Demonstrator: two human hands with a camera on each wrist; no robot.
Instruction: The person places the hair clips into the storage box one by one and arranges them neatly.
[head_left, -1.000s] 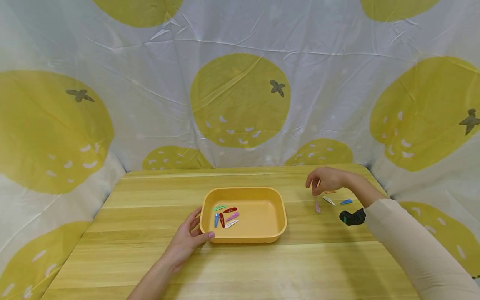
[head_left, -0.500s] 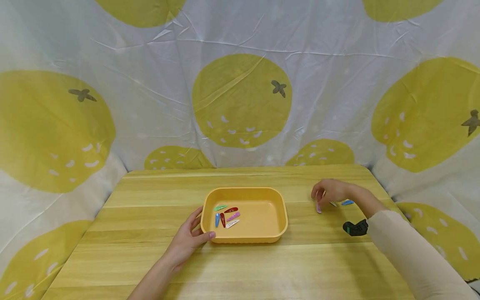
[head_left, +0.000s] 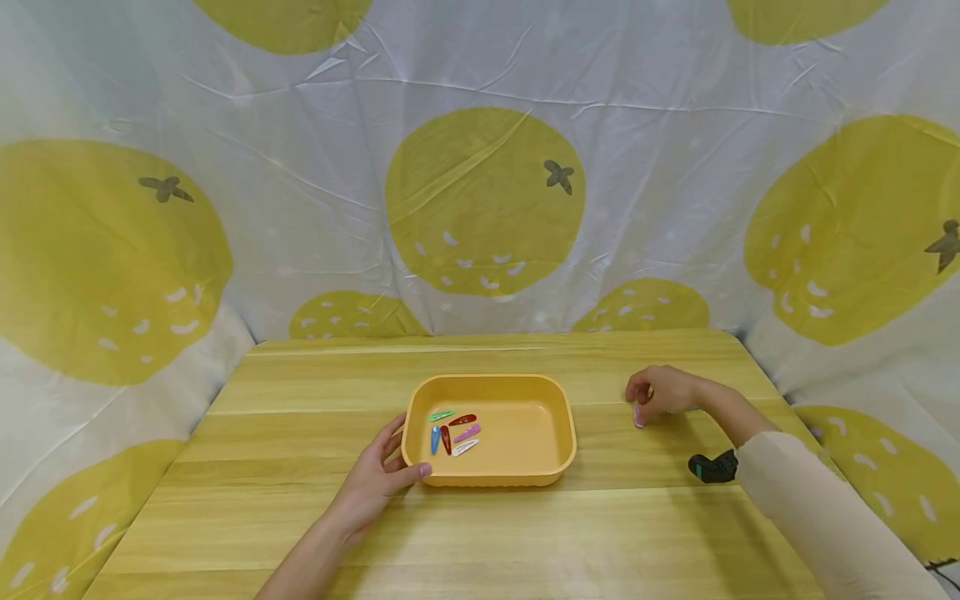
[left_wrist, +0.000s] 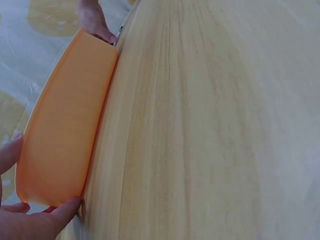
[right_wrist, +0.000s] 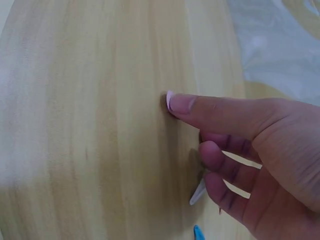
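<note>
My left hand (head_left: 375,477) grips the left end of a yellow-orange plastic tray (head_left: 517,480), its thumb at the front rim and fingers round the side. Inside the tray's left half lie several snap hair clips: a green clip (head_left: 442,415), a blue clip (head_left: 434,440), two red ones, a pink one and a white clip (head_left: 465,447). To the right, my right hand (head_left: 666,390) is low over the table, pinching a pink hair clip (right_wrist: 169,101) with the thumb in front; the index finger is mostly hidden behind it.
Below my right fingers, a white clip (right_wrist: 198,194) and a blue clip (right_wrist: 198,233) lie on the wooden table (head_left: 525,542). A black strapped device (head_left: 712,467) shows at my right wrist. Behind the table hangs a fruit-patterned curtain (head_left: 480,200).
My right hand has come down and slightly right and towards me, onto the pink clip, and now covers most of the clips beside it. My left hand and the tray stay in place.
</note>
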